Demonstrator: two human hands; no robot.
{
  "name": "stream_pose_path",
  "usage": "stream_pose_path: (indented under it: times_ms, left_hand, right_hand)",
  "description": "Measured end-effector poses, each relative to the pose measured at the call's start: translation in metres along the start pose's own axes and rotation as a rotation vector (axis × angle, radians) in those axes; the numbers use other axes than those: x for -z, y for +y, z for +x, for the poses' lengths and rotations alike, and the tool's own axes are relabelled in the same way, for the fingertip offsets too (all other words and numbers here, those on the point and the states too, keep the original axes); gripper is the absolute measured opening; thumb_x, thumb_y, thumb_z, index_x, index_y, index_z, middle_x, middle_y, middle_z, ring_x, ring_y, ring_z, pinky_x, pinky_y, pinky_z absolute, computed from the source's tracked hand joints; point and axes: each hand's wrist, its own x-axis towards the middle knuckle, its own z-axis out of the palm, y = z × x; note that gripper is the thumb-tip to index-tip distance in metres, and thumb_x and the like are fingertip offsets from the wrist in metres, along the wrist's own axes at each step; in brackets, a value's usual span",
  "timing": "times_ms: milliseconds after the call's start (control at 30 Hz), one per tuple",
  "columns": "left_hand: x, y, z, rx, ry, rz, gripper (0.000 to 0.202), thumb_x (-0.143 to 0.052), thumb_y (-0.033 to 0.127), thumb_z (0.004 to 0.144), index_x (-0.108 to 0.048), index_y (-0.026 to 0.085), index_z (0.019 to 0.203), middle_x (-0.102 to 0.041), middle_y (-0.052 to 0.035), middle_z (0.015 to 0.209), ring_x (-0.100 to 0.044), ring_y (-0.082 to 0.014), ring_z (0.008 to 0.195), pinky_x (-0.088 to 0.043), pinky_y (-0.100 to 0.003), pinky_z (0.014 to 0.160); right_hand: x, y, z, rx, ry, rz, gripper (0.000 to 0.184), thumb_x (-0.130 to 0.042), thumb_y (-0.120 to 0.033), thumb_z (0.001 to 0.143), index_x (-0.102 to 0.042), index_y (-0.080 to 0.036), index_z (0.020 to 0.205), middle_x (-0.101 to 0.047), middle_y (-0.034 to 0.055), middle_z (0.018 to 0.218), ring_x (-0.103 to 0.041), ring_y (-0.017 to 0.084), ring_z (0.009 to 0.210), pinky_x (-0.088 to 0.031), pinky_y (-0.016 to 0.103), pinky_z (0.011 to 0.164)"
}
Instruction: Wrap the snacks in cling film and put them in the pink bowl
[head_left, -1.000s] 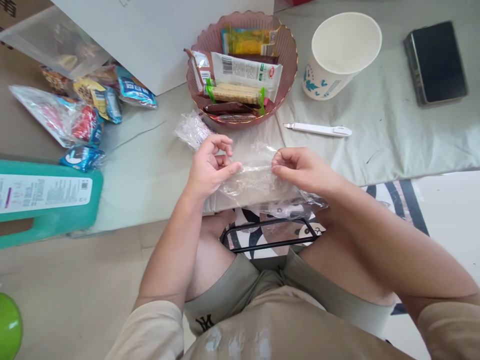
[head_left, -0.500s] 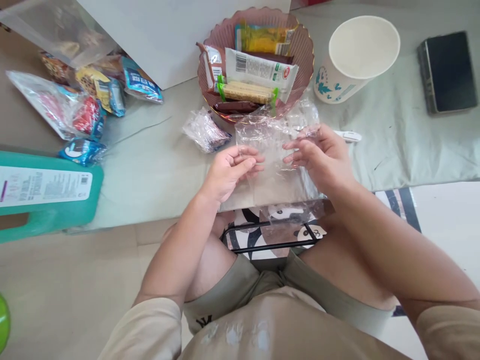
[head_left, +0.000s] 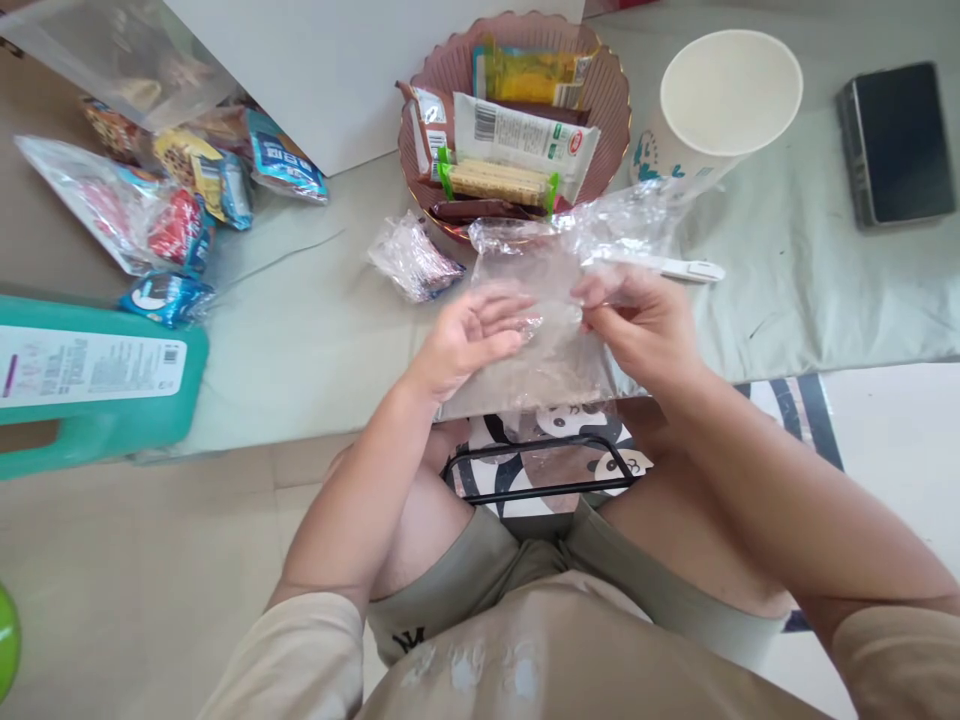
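R hand (head_left: 649, 330): thumb + index pinched on clear film (head_left: 551, 270), which spreads btwn both hands' fingertips and past the R ones twd the cup. L hand (head_left: 469, 345): fingers part-curled, thumb apart, blurry; film at tips, can't tell if gripped. Straight beyond the fingers: pink bowl (head_left: 611, 105) w/ gold rim, holding yellow pkt (head_left: 525, 78), white pkt (head_left: 517, 135) w/ barcode, green-ended pkt (head_left: 502, 183), brown wrapper (head_left: 480, 209). Beyond R fingers, a bit right: white paper cup (head_left: 727, 95), upright, pale inside. White knife (head_left: 694, 270) just past R fingers, partly behind film. Crumpled wrapper (head_left: 416, 258) near L fingers, contents unclear. Well left of L fingers: snack pouches (head_left: 285, 165); also teal jug (head_left: 135, 425), labelled, opaque.
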Motion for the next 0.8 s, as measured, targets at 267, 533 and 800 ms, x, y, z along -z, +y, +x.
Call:
stream_pose_path:
  times_ms: [267,533,800]
  left_hand:
    - [0.003,-0.014,0.011,-0.202,0.157,0.220,0.031,-0.084,0.050,0.082,-0.076,0.024,0.098,-0.076,-0.0029,0.097,-0.074,-0.0181,0.086,-0.062,-0.031,0.075]
    - [0.004,0.000,0.007,-0.171,0.087,0.118,0.034,-0.078,0.056,0.085,-0.070,0.024,0.091,-0.069,-0.0009,0.082,-0.073,-0.0165,0.071,-0.061,-0.029,0.060]
    - [0.013,-0.001,0.010,-0.144,0.096,0.106,0.020,-0.077,0.040,0.084,-0.069,0.022,0.080,-0.069,-0.0018,0.080,-0.068,-0.0143,0.070,-0.057,-0.026,0.060]
  right_hand:
    - [0.009,0.007,-0.002,0.250,0.021,-0.071,0.020,-0.079,-0.043,0.081,-0.067,-0.029,0.089,-0.064,0.0096,0.111,-0.061,0.030,0.117,-0.054,0.050,0.099]
    - [0.008,-0.003,0.003,0.005,0.067,0.238,0.044,-0.091,-0.045,0.066,-0.062,-0.030,0.096,-0.063,0.0024,0.105,-0.059,0.017,0.082,-0.052,0.035,0.073]
    - [0.004,-0.010,0.007,-0.160,-0.031,0.253,0.054,-0.090,-0.063,0.059,-0.055,-0.024,0.070,-0.060,0.0031,0.085,-0.050,0.015,0.071,-0.044,0.032,0.061]
